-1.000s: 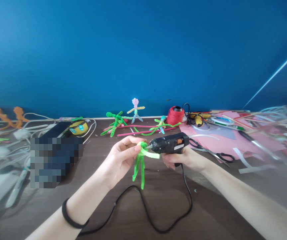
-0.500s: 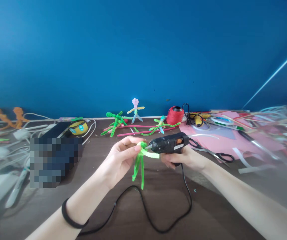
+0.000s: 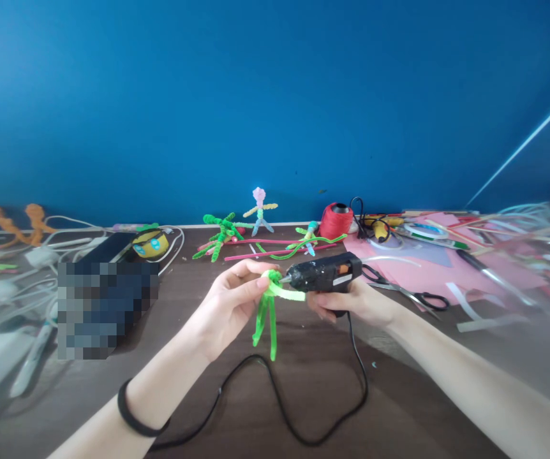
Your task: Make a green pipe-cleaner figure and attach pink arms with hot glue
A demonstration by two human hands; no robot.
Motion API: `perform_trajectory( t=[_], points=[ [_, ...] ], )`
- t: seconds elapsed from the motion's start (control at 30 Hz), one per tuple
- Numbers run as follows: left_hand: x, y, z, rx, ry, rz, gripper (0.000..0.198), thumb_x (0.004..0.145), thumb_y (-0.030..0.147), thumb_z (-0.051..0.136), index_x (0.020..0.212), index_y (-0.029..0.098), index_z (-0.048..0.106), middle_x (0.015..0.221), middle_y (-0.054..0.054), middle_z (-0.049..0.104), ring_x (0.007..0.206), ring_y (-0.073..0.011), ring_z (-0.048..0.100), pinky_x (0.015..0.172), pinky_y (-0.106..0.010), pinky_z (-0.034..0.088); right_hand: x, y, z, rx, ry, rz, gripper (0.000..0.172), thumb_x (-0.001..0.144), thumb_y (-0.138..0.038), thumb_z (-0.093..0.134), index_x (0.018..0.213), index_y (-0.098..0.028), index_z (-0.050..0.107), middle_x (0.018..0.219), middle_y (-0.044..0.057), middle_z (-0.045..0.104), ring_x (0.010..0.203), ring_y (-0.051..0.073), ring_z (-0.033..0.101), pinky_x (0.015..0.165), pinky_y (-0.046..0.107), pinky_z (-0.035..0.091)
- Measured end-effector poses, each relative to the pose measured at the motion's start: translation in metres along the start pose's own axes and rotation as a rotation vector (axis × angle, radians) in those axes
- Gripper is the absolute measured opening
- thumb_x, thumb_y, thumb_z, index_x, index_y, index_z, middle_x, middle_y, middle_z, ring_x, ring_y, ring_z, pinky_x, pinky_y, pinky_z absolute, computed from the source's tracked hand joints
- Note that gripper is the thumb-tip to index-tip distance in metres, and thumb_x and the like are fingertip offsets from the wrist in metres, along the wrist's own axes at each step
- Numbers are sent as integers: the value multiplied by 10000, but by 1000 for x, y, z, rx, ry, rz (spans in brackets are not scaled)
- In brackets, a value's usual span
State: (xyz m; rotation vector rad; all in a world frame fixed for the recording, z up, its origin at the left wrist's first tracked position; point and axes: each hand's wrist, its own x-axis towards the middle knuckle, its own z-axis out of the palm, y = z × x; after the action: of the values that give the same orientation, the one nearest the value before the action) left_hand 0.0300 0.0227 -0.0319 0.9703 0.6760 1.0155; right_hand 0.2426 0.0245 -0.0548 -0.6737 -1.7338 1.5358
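Between the thumb and fingers of my left hand (image 3: pixel 237 294) is a bunch of green pipe cleaners (image 3: pixel 271 306), pinched above the table. Its strands hang down, and one pale green end sticks out to the right. My right hand (image 3: pixel 351 301) is wrapped round a black hot glue gun (image 3: pixel 325 273) with an orange patch on its side. The gun's nozzle points left and meets the top of the green bunch; whether glue is flowing I cannot make out. A black cord (image 3: pixel 358 357) runs from the gun's handle and loops across the table below my hands.
Pipe-cleaner figures stand by the wall: a green one (image 3: pixel 220 236) and a pink-headed one (image 3: pixel 258 210). Right of them are a red thread spool (image 3: pixel 336 222), scissors (image 3: pixel 411 293) and pink paper (image 3: pixel 399 261). White cables and a pixelated dark object (image 3: pixel 112 306) lie left.
Almost nothing differs. Both hands, the glue gun and the green pipe cleaners keep their places, with only a very slight shift of the hanging strands.
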Motion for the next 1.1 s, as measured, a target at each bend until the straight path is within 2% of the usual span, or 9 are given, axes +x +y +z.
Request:
perform_trajectory(
  t=[0.43,0.57,0.73,0.87,0.97,1.1],
  points=[
    [1,0,1,-2,19,3,113,659,176,686,765,175,646,772,11,657,651,-84,573,622,-194,426,-1,5,-3,53,5,-12,200,793,-264,552,661,-117,522,540,-16,481,476,77,418,505,243,327],
    [1,1,0,-37,5,20,88,667,160,678,750,176,654,761,10,668,672,-75,574,652,-182,430,0,11,-7,184,100,-5,141,788,-257,554,725,-137,519,526,-35,475,446,70,400,509,246,337],
    [-1,1,0,-41,-8,15,78,672,157,675,745,174,653,823,-2,676,720,-79,583,673,-176,430,4,18,-11,175,296,172,186,776,-307,574,850,-138,547,680,10,579,456,64,474,475,218,367],
    [0,0,1,-35,12,7,99,664,160,682,756,170,649,834,-7,673,727,-86,581,676,-183,431,7,25,-11,237,344,347,244,773,-344,567,926,-160,517,842,48,608,565,107,575,523,248,465],
    [1,0,0,-36,5,1,100,666,159,681,760,170,648,838,-4,671,721,-78,577,658,-170,425,8,30,-9,210,377,475,268,783,-351,547,957,-152,504,754,49,616,613,140,609,569,276,499],
    [0,1,1,-48,-11,0,88,671,161,677,754,175,653,836,4,673,715,-70,579,656,-159,426,10,30,-8,1,349,555,280,788,-370,521,894,-114,560,720,64,629,583,125,600,553,238,476]
  ],
)
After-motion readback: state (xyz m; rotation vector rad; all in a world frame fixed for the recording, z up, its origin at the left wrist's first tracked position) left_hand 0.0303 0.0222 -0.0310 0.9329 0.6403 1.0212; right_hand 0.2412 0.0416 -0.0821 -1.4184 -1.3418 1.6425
